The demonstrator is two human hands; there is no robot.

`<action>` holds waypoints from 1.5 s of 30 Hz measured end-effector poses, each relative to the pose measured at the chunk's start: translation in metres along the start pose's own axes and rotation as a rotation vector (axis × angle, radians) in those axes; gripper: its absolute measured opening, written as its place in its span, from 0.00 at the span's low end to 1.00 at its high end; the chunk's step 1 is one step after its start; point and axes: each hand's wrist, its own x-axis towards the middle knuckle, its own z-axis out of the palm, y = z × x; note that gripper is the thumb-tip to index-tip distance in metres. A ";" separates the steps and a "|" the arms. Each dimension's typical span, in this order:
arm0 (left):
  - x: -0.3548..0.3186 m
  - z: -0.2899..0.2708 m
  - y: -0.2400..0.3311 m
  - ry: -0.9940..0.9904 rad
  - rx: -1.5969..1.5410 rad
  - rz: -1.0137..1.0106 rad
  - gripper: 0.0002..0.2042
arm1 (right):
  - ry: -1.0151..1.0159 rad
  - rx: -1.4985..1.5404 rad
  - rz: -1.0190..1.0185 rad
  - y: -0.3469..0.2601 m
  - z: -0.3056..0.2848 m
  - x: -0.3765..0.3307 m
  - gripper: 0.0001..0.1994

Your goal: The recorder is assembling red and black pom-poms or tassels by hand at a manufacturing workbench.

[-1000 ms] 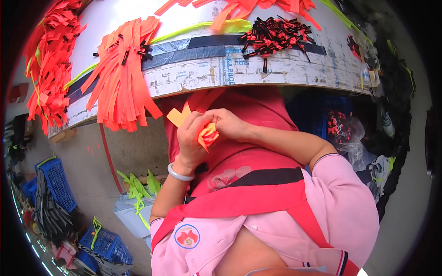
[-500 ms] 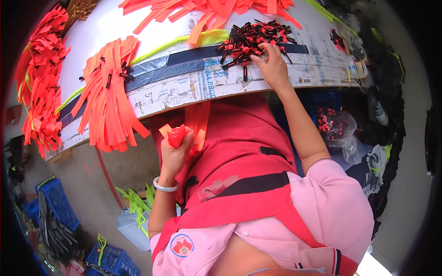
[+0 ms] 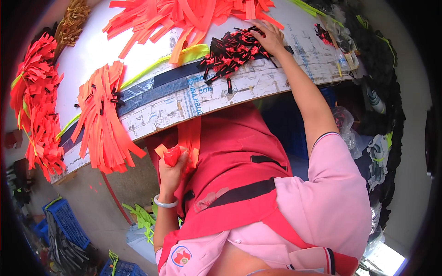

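My left hand (image 3: 173, 174) is closed around a folded bundle of orange fabric strips (image 3: 172, 156), held low against the red apron. More orange strip (image 3: 189, 133) hangs beside that hand, just off the table edge. My right hand (image 3: 270, 37) reaches over the far right side of a heap of small black and red tabs (image 3: 234, 51). Its fingers are stretched and bent a little apart, and I see nothing held in them. The fingertips come close to the large pile of orange strips (image 3: 184, 16) at the back.
Orange strips with several black tabs on them (image 3: 103, 115) hang over the table's front edge. Further left hangs another orange bundle (image 3: 39, 101). A yellow-green strip (image 3: 161, 62) lies across the white table (image 3: 156, 110). Blue crates (image 3: 69, 223) stand on the floor at lower left.
My right hand has moved from the near side of the tab heap to its far side, towards the orange pile. My left hand keeps its hold on the strips. The view has shifted slightly.
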 end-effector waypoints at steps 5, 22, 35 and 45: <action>-0.001 0.006 0.004 0.012 0.020 -0.013 0.05 | -0.184 0.076 -0.037 -0.011 0.004 0.001 0.24; -0.004 0.010 0.004 -0.034 0.022 -0.073 0.04 | -0.439 2.344 0.682 -0.002 -0.014 -0.005 0.15; 0.001 0.004 -0.002 0.008 -0.033 -0.008 0.05 | -0.654 2.172 0.711 -0.096 -0.057 -0.032 0.14; 0.014 0.003 0.023 0.077 -0.126 0.106 0.07 | -1.155 1.799 0.554 -0.254 -0.087 -0.118 0.12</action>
